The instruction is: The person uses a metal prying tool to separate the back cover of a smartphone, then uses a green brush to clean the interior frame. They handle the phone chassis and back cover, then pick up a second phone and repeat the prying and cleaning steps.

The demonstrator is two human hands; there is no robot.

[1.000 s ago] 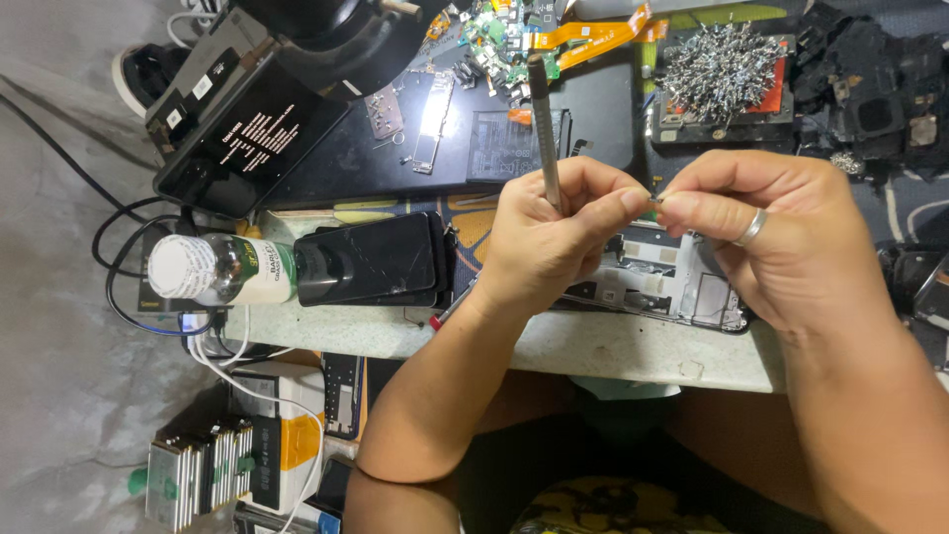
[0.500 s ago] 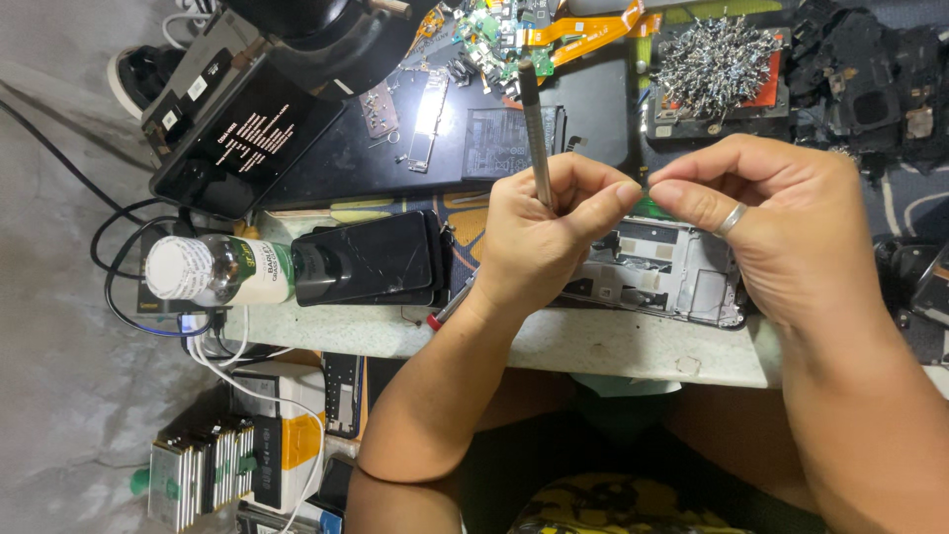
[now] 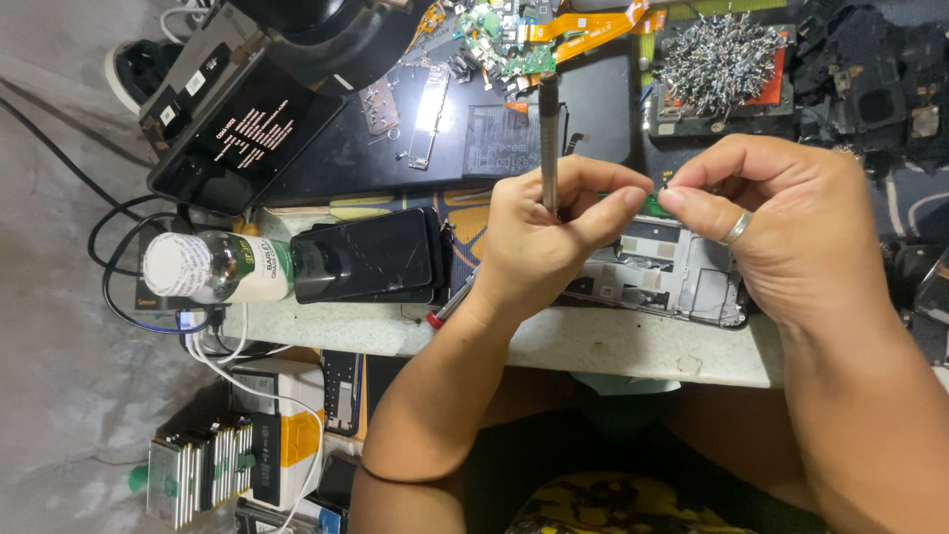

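Note:
My left hand [image 3: 539,247] grips a slim metal screwdriver [image 3: 547,129], whose shaft points away from me. My right hand [image 3: 791,237], with a ring on one finger, pinches something tiny and dark [image 3: 668,184] between thumb and forefinger, close to my left fingertips. What the small piece is I cannot tell. Both hands hover over an opened phone frame [image 3: 662,282] that lies on the pale worktop [image 3: 613,346].
A stack of dark phones [image 3: 371,255] and a white-capped bottle [image 3: 213,267] lie to the left. Behind are a black device [image 3: 247,138], circuit boards [image 3: 494,30] and a tray of metal screws [image 3: 722,64]. A red-tipped tool [image 3: 450,302] lies under my left wrist.
Both hands stay close together over the phone frame. My right fingertips have lifted slightly and sit a little farther from my left fingers.

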